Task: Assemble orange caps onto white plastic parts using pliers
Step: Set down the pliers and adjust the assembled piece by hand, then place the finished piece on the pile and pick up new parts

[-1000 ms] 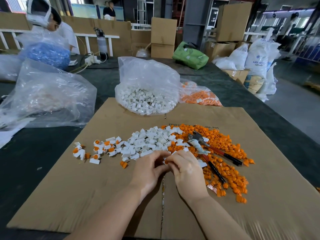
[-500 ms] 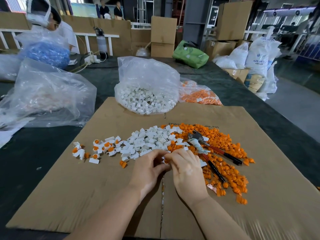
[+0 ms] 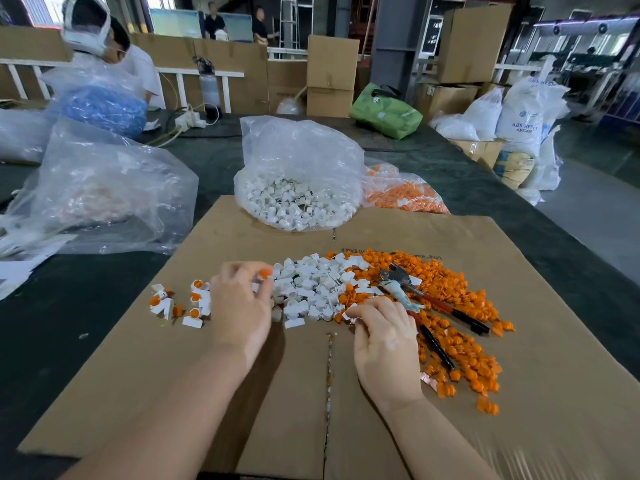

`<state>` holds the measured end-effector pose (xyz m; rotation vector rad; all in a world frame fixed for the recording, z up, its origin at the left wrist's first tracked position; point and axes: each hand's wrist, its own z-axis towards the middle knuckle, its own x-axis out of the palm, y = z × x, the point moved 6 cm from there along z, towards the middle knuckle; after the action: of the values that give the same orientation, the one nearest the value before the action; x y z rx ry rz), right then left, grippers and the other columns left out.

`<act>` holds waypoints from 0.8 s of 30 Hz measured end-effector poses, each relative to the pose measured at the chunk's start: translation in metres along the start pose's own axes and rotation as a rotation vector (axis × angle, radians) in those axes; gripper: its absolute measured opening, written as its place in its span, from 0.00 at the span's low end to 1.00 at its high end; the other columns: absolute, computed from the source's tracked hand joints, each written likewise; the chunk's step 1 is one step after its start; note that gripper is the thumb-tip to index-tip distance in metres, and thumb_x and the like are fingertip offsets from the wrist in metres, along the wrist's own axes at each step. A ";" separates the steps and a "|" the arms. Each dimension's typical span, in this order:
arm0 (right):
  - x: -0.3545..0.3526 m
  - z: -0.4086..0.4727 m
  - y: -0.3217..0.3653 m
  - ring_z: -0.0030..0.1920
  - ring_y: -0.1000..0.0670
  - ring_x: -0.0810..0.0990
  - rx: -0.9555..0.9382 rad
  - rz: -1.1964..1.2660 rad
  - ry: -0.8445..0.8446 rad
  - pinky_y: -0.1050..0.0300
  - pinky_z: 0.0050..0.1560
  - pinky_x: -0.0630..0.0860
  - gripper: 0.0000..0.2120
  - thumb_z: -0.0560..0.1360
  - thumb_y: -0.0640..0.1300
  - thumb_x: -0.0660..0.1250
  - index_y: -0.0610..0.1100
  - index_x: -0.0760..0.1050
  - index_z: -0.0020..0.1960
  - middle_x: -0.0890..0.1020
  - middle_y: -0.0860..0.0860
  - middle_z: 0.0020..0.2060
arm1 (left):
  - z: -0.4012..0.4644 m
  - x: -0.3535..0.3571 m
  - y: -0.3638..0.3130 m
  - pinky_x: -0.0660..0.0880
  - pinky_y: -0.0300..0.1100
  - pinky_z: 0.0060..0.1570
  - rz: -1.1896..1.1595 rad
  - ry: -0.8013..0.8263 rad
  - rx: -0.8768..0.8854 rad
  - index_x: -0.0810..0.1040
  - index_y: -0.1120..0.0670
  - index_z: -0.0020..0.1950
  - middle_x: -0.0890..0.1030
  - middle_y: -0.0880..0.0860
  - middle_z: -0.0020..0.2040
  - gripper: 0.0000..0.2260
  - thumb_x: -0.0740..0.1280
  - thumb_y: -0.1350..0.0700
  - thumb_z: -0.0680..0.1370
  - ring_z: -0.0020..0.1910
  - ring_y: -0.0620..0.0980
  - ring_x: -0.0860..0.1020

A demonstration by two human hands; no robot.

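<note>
Single view: camera on your head, wide-angle, facing forward and down, close above cardboard sheet (image 3: 519,393) on table (image 3: 69,323); your forearms enter from bottom edge; warehouse background curves at edges.

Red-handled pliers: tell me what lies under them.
The red-handled pliers lie on the heap of orange plastic caps, above the brown cardboard sheet. The right hand covers part of one handle.

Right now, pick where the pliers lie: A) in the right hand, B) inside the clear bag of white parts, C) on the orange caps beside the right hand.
C: the pliers rest on the orange caps, ungripped, beside the right hand.
</note>
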<state>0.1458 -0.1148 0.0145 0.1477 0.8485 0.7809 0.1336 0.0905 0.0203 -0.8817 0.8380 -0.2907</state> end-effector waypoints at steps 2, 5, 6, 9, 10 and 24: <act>-0.001 -0.001 -0.002 0.41 0.44 0.78 0.031 -0.020 -0.020 0.48 0.39 0.72 0.12 0.66 0.26 0.71 0.42 0.81 0.41 0.79 0.49 0.39 | 0.012 -0.010 0.017 0.63 0.45 0.57 0.180 -0.037 -0.085 0.79 0.47 0.51 0.71 0.51 0.54 0.06 0.65 0.57 0.78 0.59 0.54 0.66; -0.002 -0.002 -0.005 0.42 0.44 0.79 0.083 -0.053 -0.037 0.47 0.42 0.72 0.11 0.66 0.28 0.71 0.42 0.81 0.40 0.79 0.49 0.39 | 0.020 -0.016 0.036 0.64 0.51 0.58 0.363 -0.004 -0.175 0.79 0.48 0.55 0.72 0.53 0.58 0.08 0.63 0.55 0.79 0.59 0.57 0.66; -0.002 -0.002 -0.006 0.42 0.44 0.79 0.100 -0.058 -0.041 0.47 0.42 0.72 0.11 0.66 0.28 0.72 0.43 0.81 0.40 0.79 0.49 0.39 | 0.021 -0.016 0.040 0.65 0.52 0.58 0.394 0.010 -0.191 0.79 0.48 0.56 0.72 0.54 0.58 0.08 0.63 0.55 0.79 0.59 0.57 0.66; -0.001 -0.001 -0.009 0.42 0.44 0.79 0.137 -0.073 -0.052 0.46 0.44 0.71 0.11 0.66 0.28 0.72 0.43 0.81 0.39 0.79 0.49 0.39 | 0.021 -0.015 0.043 0.64 0.52 0.59 0.450 0.041 -0.203 0.78 0.47 0.58 0.71 0.53 0.60 0.10 0.61 0.56 0.79 0.61 0.56 0.66; -0.001 -0.001 -0.010 0.42 0.44 0.79 0.146 -0.080 -0.052 0.47 0.44 0.71 0.11 0.66 0.28 0.72 0.43 0.81 0.39 0.79 0.49 0.39 | 0.020 -0.013 0.043 0.63 0.52 0.60 0.462 0.054 -0.202 0.77 0.46 0.59 0.70 0.53 0.61 0.11 0.61 0.56 0.79 0.62 0.56 0.65; 0.016 0.002 0.007 0.44 0.43 0.80 -0.092 -0.370 0.097 0.43 0.45 0.75 0.20 0.58 0.36 0.80 0.48 0.83 0.48 0.81 0.46 0.44 | -0.004 0.025 -0.005 0.50 0.45 0.53 0.541 0.226 0.203 0.79 0.40 0.52 0.77 0.40 0.52 0.09 0.64 0.42 0.75 0.57 0.45 0.65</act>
<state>0.1495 -0.0980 0.0085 -0.1278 0.8974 0.4803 0.1474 0.0711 0.0094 -0.4122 1.1984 0.0029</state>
